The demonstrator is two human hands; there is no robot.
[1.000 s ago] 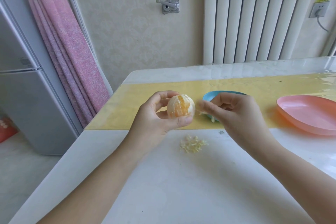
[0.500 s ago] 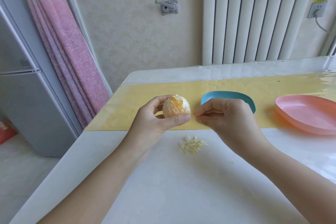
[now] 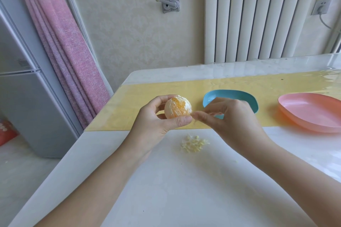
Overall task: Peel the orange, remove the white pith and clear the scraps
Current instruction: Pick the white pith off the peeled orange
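My left hand (image 3: 158, 121) holds the peeled orange (image 3: 177, 106) between thumb and curled fingers, above the table's near half. The fruit shows orange flesh with white pith streaks still on it. My right hand (image 3: 232, 121) sits just to its right, fingertips pinched together at the orange's lower right side; a thin pale strand seems to hang from the pinch. A small heap of white and yellowish pith scraps (image 3: 193, 143) lies on the white tabletop below the hands.
A blue dish (image 3: 245, 97) stands on the yellow mat (image 3: 140, 108) behind my right hand, partly hidden by it. A pink dish (image 3: 310, 110) sits at the right. The table's left edge drops to the floor beside a grey fridge (image 3: 27, 97) and pink curtain.
My right hand moved left, back to the orange, and now pinches at its lower right side. The left hand turned the orange slightly.
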